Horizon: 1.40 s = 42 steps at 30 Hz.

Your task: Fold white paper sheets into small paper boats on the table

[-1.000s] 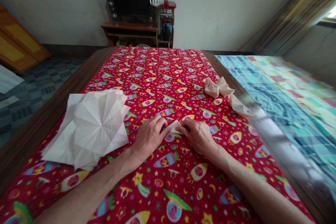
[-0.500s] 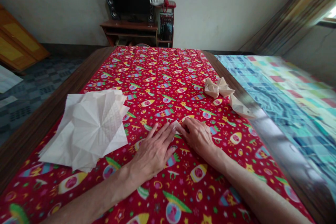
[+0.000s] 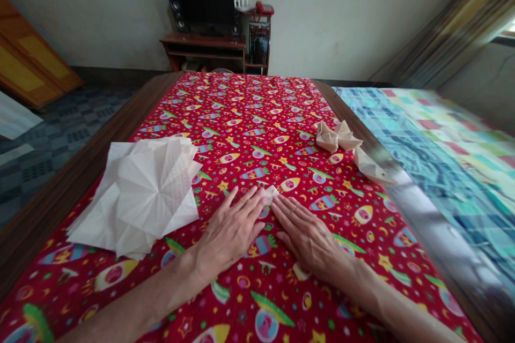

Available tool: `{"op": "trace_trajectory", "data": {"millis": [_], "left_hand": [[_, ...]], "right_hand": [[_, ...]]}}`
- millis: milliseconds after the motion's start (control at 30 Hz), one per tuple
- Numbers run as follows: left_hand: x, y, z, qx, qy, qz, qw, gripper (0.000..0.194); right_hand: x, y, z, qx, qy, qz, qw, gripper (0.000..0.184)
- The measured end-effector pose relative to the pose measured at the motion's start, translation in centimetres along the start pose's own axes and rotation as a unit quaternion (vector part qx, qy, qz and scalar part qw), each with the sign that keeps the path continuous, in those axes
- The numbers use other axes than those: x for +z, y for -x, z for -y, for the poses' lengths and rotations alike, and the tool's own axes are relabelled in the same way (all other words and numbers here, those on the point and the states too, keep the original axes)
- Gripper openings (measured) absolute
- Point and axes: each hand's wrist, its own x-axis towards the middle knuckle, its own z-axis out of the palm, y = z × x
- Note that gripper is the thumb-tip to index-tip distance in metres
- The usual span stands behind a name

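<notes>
A small folded piece of white paper (image 3: 271, 193) lies on the red patterned cloth (image 3: 257, 112), mostly hidden by my fingertips. From its left side, my left hand (image 3: 235, 225) rests flat with its fingers stretched out, the tips touching the paper. My right hand (image 3: 308, 233) also lies flat, fingers straight and side by side, its tips at the paper's right edge. To the left is a stack of creased white paper sheets (image 3: 155, 193). Several folded paper shapes (image 3: 338, 136) stand at the right.
The cloth covers a table with a dark wooden edge (image 3: 140, 104). Beyond it stand a desk (image 3: 201, 40) with a black monitor (image 3: 203, 2) and a red telephone (image 3: 263, 9). A bed with a checked cover (image 3: 402, 134) is at the right.
My right hand has gone from curled fingers pinching near the paper to lying flat with fingers straight, slightly nearer to me. My left hand stays about where it was.
</notes>
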Motion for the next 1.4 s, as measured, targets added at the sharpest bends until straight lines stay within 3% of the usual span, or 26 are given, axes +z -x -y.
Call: {"op": "trace_trajectory", "data": {"millis": [200,367,467,600,900,1000,1100,1233,1400], "left_hand": [[-0.3,1.1,0.6,-0.023,-0.040,-0.031,0.998,0.040],[0.2,0.5,1.2,-0.011,-0.041,-0.074,0.996,0.032],[0.3,-0.6,1.8,-0.018,0.009,-0.103,0.994,0.026],[0.2,-1.8,2.2,-0.044,0.078,-0.099,0.991,0.022],[0.7,-2.5,2.2,-0.068,0.138,-0.102,0.983,0.014],[1.6,-3.0,2.1,-0.077,0.197,-0.132,0.968,0.012],[2.5,-3.4,1.5,-0.124,0.292,-0.157,0.935,0.025],[3.1,-3.7,0.5,-0.175,0.352,-0.171,0.903,0.049],[2.8,-4.2,0.3,-0.160,0.289,-0.187,0.925,0.039]], "right_hand": [[-0.1,0.8,-0.7,0.004,0.021,-0.019,1.000,0.048],[-0.1,-0.7,-1.2,0.004,0.031,-0.062,0.998,0.031],[-0.3,-2.6,-1.6,0.040,0.050,-0.049,0.997,0.018],[-0.2,-4.3,-2.0,0.055,0.082,-0.029,0.995,0.012],[0.0,-4.0,-2.2,0.035,0.079,-0.052,0.995,0.019],[0.1,-4.5,-1.8,0.062,0.137,-0.076,0.986,0.017],[0.5,-5.1,-1.5,0.088,0.161,-0.126,0.975,0.018],[0.8,-5.4,-1.0,0.095,0.121,-0.197,0.968,0.021],[1.1,-5.0,-0.6,0.109,-0.003,-0.204,0.973,0.013]]}}
